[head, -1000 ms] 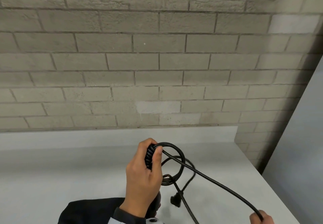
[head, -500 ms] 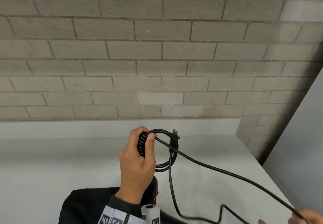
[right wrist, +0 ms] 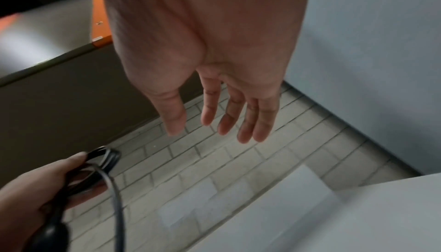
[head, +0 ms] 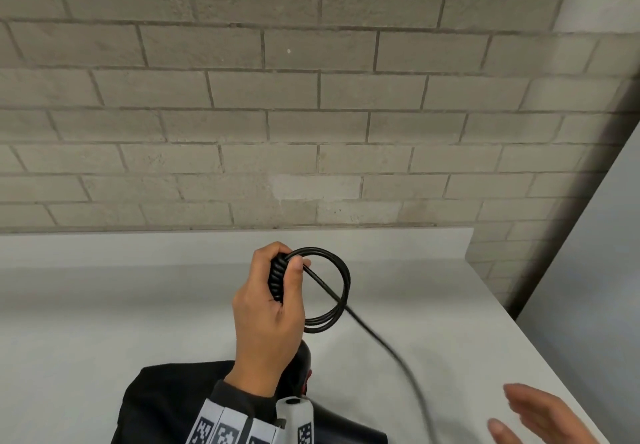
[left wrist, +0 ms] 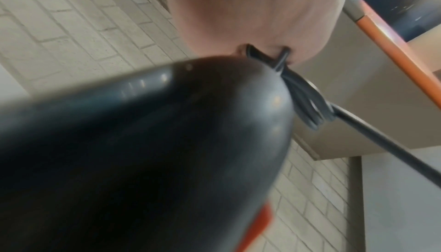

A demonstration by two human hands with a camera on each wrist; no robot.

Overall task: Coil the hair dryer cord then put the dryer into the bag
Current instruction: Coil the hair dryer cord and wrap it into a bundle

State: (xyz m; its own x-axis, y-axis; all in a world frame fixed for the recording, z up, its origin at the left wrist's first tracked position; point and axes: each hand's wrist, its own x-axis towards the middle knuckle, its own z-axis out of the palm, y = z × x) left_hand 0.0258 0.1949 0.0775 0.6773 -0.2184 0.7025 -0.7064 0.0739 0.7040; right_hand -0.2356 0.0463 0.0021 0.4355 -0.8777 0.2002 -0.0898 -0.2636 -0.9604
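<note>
My left hand grips the black cord coil together with the ribbed cord end, held above the table. The coil has a few round loops. A loose length of cord runs from the thumb down to the right and out of the bottom of the head view. The black hair dryer hangs under the left hand, with a red part showing. My right hand hovers open at the lower right, fingers straight, holding nothing. A black bag lies under the left forearm.
The white table butts against a grey brick wall. A pale panel stands along the table's right edge. In the wrist views an orange-edged shelf shows overhead.
My right hand has let go of the cord and opened. The plug, seen near the coil half a second ago, is out of sight now. The coil has gained a loop.
</note>
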